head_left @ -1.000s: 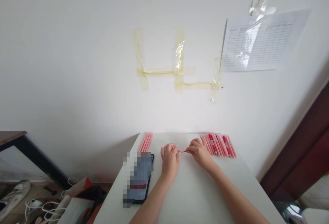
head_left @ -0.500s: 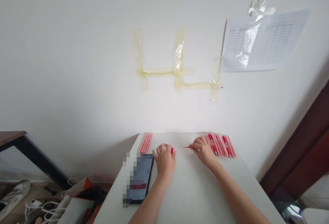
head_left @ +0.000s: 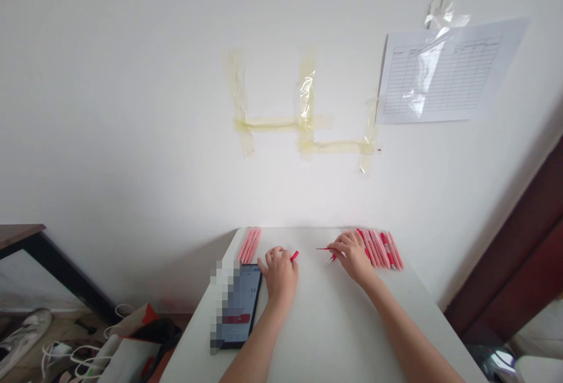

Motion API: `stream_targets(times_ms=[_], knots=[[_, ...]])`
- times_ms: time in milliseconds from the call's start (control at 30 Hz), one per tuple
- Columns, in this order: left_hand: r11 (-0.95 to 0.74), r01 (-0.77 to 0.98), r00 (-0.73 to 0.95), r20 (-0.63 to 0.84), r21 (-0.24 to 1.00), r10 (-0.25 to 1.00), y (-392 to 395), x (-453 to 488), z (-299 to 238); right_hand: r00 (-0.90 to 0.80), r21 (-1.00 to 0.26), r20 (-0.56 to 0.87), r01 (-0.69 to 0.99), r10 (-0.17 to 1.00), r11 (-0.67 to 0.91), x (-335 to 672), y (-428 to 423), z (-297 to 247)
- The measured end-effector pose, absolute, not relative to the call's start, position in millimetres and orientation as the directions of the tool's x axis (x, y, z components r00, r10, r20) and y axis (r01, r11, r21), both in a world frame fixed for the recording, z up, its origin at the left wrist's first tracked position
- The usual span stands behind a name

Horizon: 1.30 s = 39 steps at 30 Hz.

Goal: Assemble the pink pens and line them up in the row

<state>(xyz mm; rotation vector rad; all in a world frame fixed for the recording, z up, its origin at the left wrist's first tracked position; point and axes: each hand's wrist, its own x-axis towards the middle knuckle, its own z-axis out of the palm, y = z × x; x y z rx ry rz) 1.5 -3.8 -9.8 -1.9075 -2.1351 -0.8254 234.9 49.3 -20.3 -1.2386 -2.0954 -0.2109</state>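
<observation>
My left hand [head_left: 280, 277] is curled over the table, with a short red pen piece [head_left: 294, 256] sticking out between its thumb and fingers. My right hand [head_left: 352, 254] pinches a thin red pen refill [head_left: 324, 248], its slim tip pointing left toward the other hand. Below those fingertips shows the silver and red end of a pen [head_left: 331, 260]; whether it is held or lies on the table, I cannot tell. Just beyond and right of my right hand lies a row of pink and red pens [head_left: 380, 249], partly covered by the hand.
A few pink pens [head_left: 250, 245] lie at the table's far left corner. A phone [head_left: 240, 307], partly pixelated, rests beside my left forearm. The white table [head_left: 328, 324] meets the wall [head_left: 176, 107], where tape strips [head_left: 307, 87] and a printed sheet [head_left: 440, 75] hang.
My right hand has shifted slightly right with the refill, over part of the pen row. My left hand has moved slightly left, and the red piece in it now tilts up to the right.
</observation>
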Motion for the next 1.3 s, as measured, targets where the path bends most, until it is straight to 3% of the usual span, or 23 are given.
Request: stream_targets(times_ms=[433, 1300], knots=[[-0.132, 0.904, -0.1, 0.499, 0.408, 0.861, -6.4, 5.9, -3.8, -0.309, -0.218, 0.621, 0.815, 0.72, 0.537, 233.5, 47.0, -18.7], [-0.187, 0.89, -0.055, 0.507, 0.416, 0.86, -7.4, 7.2, -5.9, -0.349, -0.201, 0.625, 0.792, 0.698, 0.576, 228.4, 44.7, -18.2]])
